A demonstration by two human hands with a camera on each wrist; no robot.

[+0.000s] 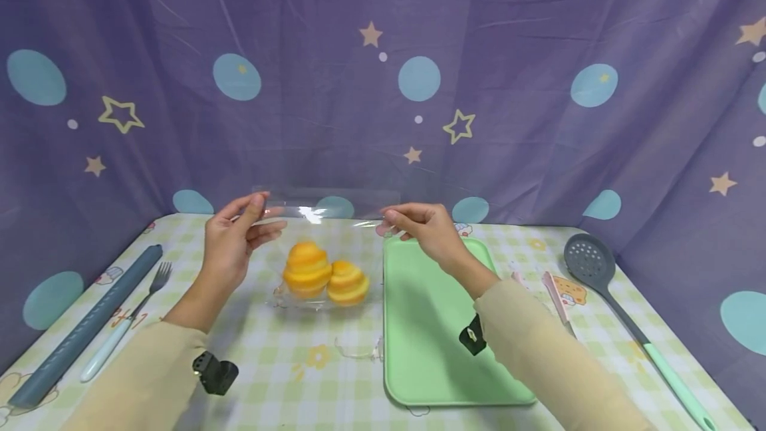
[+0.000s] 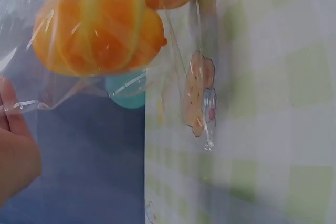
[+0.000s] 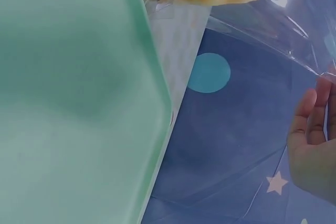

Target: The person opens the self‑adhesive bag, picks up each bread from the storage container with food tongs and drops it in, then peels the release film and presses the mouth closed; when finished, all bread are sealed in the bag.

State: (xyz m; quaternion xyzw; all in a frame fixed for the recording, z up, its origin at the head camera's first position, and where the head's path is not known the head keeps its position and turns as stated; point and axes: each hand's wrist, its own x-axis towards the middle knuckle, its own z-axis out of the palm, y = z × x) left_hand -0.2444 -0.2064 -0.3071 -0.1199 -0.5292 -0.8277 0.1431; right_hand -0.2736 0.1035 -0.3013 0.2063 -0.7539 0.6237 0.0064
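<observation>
A clear plastic bag (image 1: pixel 326 203) hangs upright between both hands. Inside it, near the bottom, two orange-yellow ridged bread rolls (image 1: pixel 307 270) lean side by side; the left wrist view shows the same rolls (image 2: pixel 97 30) through the shiny film. My left hand (image 1: pixel 230 241) pinches the bag's upper left corner between thumb and fingers. At the upper right corner my right hand (image 1: pixel 427 228) pinches the film the same way. The film is stretched taut between them. Just right of the rolls lies a light green tray (image 1: pixel 443 338), under the right forearm.
On the left lie a long dark grey-blue bar (image 1: pixel 90 324) and a fork (image 1: pixel 134 311) with a pale handle. To the right are a pink-handled knife (image 1: pixel 558 299) and a grey skimmer (image 1: pixel 616 304). A small clear plastic piece (image 1: pixel 359 353) lies beside the tray on the checked cloth.
</observation>
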